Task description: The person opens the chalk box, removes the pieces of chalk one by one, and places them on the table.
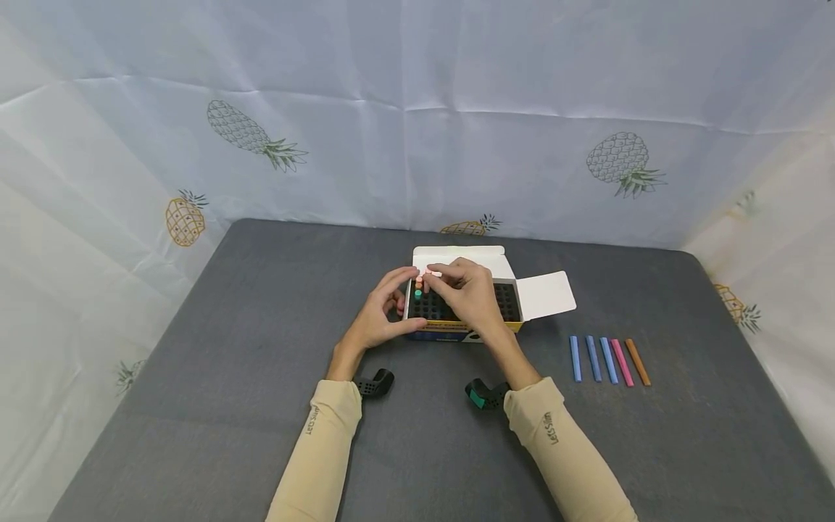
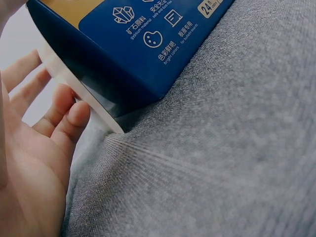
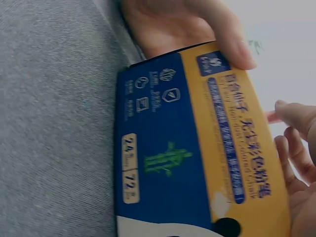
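Hands: left (image 1: 381, 315) grips chalk box (image 1: 457, 328), right (image 1: 466, 290) pinches pink chalk (image 1: 432, 274) over slots.

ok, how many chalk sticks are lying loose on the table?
5, in a row right of the box: three blue, one pink, one orange. More sit inside the box, partly hidden by hands.

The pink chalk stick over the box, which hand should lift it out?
Probably the right hand: it already pinches the pink chalk stick above the box, while the left hand steadies its side.
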`<state>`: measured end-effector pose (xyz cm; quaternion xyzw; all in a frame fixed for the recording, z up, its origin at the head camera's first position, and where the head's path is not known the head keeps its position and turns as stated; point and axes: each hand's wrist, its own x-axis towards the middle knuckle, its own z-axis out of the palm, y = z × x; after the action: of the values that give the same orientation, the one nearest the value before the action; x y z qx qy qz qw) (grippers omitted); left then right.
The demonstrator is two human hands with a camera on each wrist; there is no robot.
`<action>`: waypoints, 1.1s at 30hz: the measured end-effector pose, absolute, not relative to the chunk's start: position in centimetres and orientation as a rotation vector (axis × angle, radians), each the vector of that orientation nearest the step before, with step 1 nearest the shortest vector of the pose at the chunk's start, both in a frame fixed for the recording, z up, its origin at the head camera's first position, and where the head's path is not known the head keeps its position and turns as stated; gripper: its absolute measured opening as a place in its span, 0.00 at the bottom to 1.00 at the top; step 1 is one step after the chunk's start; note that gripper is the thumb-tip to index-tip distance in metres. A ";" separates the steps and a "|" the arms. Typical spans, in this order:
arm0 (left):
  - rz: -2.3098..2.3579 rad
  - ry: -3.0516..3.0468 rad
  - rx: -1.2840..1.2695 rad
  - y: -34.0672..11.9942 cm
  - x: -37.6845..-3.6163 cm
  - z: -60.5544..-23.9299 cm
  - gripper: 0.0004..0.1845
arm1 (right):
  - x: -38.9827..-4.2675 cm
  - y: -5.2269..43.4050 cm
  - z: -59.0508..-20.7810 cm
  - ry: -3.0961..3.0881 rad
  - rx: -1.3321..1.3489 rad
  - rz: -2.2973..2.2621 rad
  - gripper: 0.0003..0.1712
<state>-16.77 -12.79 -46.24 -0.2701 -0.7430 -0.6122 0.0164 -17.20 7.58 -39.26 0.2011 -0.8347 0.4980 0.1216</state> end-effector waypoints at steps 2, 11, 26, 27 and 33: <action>-1.901 -2.317 -0.835 -12.8 -16.8 -46.3 0.44 | -17.1 7.8 -38.9 -2.413 0.566 1.486 0.12; -1.888 -2.306 -0.854 -12.8 -16.8 -46.3 0.43 | -16.4 9.4 -36.9 -2.359 0.557 1.597 0.12; -1.896 -2.337 -0.854 -12.4 -15.1 -42.8 0.40 | -14.2 15.9 -34.9 -2.381 0.557 1.477 0.09; -1.889 -2.341 -0.854 -12.4 -15.3 -43.1 0.40 | -14.0 16.4 -34.8 -2.377 0.547 1.475 0.09; -1.856 -2.338 -0.852 -12.6 -16.5 -46.0 0.43 | -13.1 19.0 -34.6 -2.353 0.515 1.469 0.11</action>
<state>-16.52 -12.60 -45.97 -0.2743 -0.7531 -0.5977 0.0186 -13.11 19.01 -34.59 0.1801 -0.8233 0.5141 0.1596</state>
